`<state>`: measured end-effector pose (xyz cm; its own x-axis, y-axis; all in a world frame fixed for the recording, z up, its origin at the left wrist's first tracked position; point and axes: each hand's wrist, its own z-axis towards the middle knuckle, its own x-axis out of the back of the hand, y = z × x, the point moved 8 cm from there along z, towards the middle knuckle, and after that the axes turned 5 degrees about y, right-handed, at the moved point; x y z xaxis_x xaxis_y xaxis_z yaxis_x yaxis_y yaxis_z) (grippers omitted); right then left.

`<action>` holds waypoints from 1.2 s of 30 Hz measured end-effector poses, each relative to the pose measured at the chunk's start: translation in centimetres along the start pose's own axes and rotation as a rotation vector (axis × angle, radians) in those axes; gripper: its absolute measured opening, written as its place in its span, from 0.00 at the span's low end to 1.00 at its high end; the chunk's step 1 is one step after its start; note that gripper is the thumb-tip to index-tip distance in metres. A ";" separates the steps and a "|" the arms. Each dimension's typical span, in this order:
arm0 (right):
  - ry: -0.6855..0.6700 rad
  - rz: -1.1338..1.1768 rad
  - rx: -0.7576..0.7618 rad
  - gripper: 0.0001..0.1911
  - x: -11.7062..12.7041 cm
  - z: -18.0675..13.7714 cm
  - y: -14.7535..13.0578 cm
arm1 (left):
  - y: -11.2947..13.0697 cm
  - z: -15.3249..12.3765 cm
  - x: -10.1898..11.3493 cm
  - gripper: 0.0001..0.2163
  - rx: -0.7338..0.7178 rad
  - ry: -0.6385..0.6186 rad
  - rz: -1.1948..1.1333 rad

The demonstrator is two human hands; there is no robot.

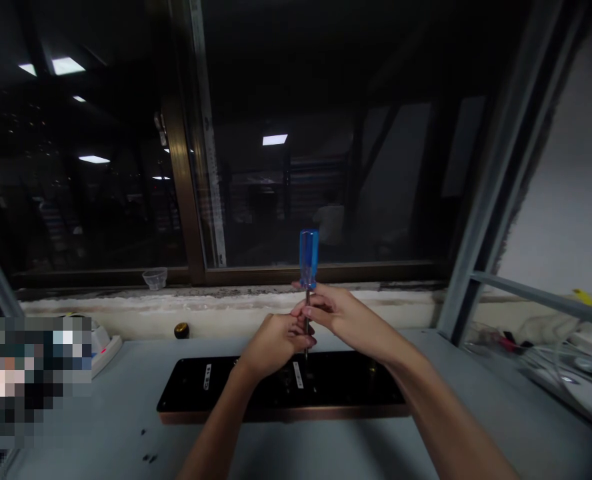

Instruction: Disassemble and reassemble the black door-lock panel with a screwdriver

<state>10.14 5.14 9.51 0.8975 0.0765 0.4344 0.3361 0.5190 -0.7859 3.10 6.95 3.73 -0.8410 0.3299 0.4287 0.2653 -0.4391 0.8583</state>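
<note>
A screwdriver (309, 257) with a clear blue handle stands upright over a long black panel (191, 387) with a copper-coloured front edge. My right hand (343, 313) pinches its metal shaft just under the handle. Lower down, my left hand (276, 340) has its fingers closed around the same shaft. The shaft points down at the middle of the panel, beside a small white label (297, 375). Whether the tip touches the panel I cannot tell. Another white label (207, 377) is on the panel's left part.
Several small dark pieces (149, 458) lie on the table (126, 393) at front left. Behind are a gold-and-black knob (181, 330) and a clear plastic cup (155, 278) on the sill. A white power strip (107, 348) lies left; cables (551, 363) lie right beyond a metal post (481, 233).
</note>
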 end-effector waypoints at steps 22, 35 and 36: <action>0.210 -0.241 -0.020 0.11 2.7 0.0 -0.5 | -0.1 -0.4 -1.3 0.15 -0.093 -0.173 0.471; 0.180 -0.299 -0.021 0.09 1.7 0.2 0.1 | -0.3 -0.2 -0.4 0.09 -0.026 -0.165 0.270; 0.176 -0.292 -0.024 0.09 1.7 0.2 0.1 | -0.3 -0.2 -0.4 0.08 -0.029 -0.161 0.274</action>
<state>11.61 5.45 10.27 0.7974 -0.2214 0.5614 0.5907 0.4770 -0.6508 3.23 6.80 3.28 -0.6544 0.3230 0.6837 0.4560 -0.5526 0.6976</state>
